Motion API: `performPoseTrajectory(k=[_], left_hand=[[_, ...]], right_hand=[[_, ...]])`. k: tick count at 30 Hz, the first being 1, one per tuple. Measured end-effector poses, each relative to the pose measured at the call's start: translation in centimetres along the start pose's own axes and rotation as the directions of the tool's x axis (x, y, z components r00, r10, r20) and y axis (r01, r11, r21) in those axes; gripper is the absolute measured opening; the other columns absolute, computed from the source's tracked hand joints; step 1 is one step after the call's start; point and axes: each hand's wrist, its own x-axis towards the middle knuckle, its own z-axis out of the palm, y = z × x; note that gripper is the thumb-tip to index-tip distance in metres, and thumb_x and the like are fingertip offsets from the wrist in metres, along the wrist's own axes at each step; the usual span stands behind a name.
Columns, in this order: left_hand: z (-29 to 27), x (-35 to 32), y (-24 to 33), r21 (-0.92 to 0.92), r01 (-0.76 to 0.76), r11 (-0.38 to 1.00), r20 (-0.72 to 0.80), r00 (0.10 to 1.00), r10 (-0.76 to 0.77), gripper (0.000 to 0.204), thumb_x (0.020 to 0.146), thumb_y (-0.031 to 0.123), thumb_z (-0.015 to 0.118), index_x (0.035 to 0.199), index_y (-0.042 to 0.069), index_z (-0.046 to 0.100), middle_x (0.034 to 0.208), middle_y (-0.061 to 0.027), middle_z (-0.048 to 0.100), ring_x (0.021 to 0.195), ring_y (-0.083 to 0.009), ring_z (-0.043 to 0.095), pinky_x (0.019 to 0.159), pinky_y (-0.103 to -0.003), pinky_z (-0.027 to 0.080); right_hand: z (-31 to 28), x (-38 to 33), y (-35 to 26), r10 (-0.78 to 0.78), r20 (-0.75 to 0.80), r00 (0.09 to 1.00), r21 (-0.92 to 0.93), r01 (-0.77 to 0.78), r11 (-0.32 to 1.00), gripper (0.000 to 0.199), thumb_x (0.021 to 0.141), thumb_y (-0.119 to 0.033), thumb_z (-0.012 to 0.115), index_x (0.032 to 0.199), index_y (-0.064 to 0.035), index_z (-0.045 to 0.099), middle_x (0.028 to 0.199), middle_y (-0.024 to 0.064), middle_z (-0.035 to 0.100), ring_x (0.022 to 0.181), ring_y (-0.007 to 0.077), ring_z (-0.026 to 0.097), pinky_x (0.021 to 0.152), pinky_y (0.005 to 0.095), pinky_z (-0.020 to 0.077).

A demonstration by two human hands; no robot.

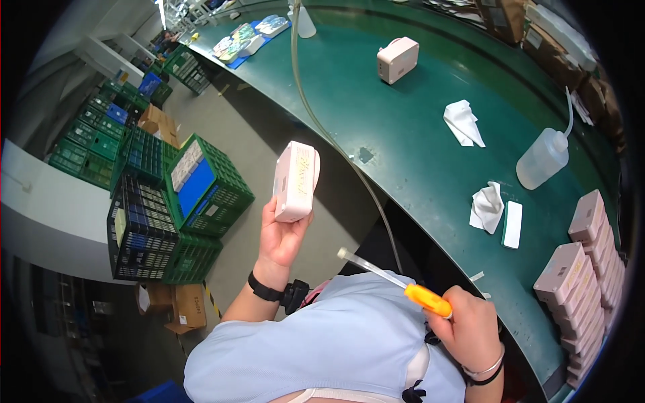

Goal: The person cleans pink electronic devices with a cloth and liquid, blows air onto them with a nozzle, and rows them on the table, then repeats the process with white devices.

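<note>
Green workbench (416, 134) curves past stacked crates (161, 221) on concrete floor (255, 141).

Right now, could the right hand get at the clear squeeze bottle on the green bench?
Probably not without letting go first. The right hand is closed around an orange-handled tool. The squeeze bottle stands upright further up the green bench, with open surface on the way, so only the full hand stands in the way.

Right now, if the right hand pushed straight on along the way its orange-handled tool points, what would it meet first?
Probably the left hand holding the pink device: the tool in the right hand points up-left toward it, though depth is unclear.
</note>
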Motion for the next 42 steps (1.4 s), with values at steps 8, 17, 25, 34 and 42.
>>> performPoseTrajectory(k=[8, 17, 25, 34, 42], left_hand=[[2.5, -0.8, -3.1, 0.175, 0.025, 0.984, 0.006, 1.000, -0.026, 0.053, 0.092, 0.022, 0.065, 0.138, 0.004, 0.047, 0.135, -0.0145, 0.055, 0.123, -0.0312, 0.052, 0.107, -0.044, 0.047], [5.0, 0.9, -9.3, 0.730, -0.149, 0.667, 0.318, 0.938, -0.138, 0.077, 0.082, 0.009, 0.073, 0.146, 0.005, 0.031, 0.140, -0.0131, 0.047, 0.131, -0.0268, 0.049, 0.108, -0.042, 0.044], [5.7, 2.6, -16.2, 0.763, 0.058, 0.644, 0.300, 0.851, -0.431, 0.080, 0.078, 0.005, 0.076, 0.145, 0.003, 0.033, 0.139, -0.0126, 0.049, 0.131, -0.0246, 0.049, 0.107, -0.041, 0.045], [5.3, 2.9, -25.2, 0.748, 0.299, 0.592, 0.389, 0.526, -0.756, 0.087, 0.073, 0.008, 0.083, 0.146, 0.003, 0.036, 0.138, -0.0100, 0.052, 0.130, -0.0216, 0.049, 0.109, -0.038, 0.041], [9.4, -2.0, -32.2, 0.834, 0.213, 0.508, 0.481, 0.167, -0.860, 0.097, 0.072, 0.010, 0.087, 0.150, 0.006, 0.030, 0.142, -0.0079, 0.047, 0.131, -0.0203, 0.047, 0.111, -0.039, 0.037]], right_hand=[[1.0, -5.0, 0.8, 0.003, -0.238, 0.971, 0.173, 0.039, 0.984, 0.022, 0.080, -0.012, 0.072, 0.093, 0.0010, 0.061, 0.085, 0.0165, 0.067, 0.069, 0.0346, 0.064, 0.063, 0.0326, 0.0509], [6.3, -14.3, 5.5, 0.428, -0.744, 0.513, 0.323, -0.285, 0.903, 0.030, 0.090, -0.010, 0.067, 0.115, 0.0040, 0.059, 0.116, 0.0131, 0.064, 0.103, 0.0221, 0.062, 0.090, 0.0273, 0.0466], [12.9, -15.6, 13.6, 0.775, -0.632, -0.027, 0.773, 0.052, 0.632, 0.029, 0.100, -0.013, 0.060, 0.125, -0.0003, 0.057, 0.115, 0.0084, 0.065, 0.101, 0.0143, 0.061, 0.090, 0.0291, 0.0492], [10.1, -14.7, 9.2, 0.513, -0.125, 0.849, 0.957, -0.033, 0.289, 0.058, 0.092, -0.012, 0.068, 0.142, 0.0010, 0.041, 0.132, 0.0157, 0.057, 0.121, 0.0238, 0.058, 0.101, 0.0342, 0.0463], [2.2, -13.4, 1.6, 0.544, -0.701, 0.461, 0.710, 0.381, 0.592, 0.070, 0.086, -0.005, 0.073, 0.145, 0.0033, 0.035, 0.136, 0.0140, 0.052, 0.125, 0.0219, 0.053, 0.106, 0.0361, 0.0418]])
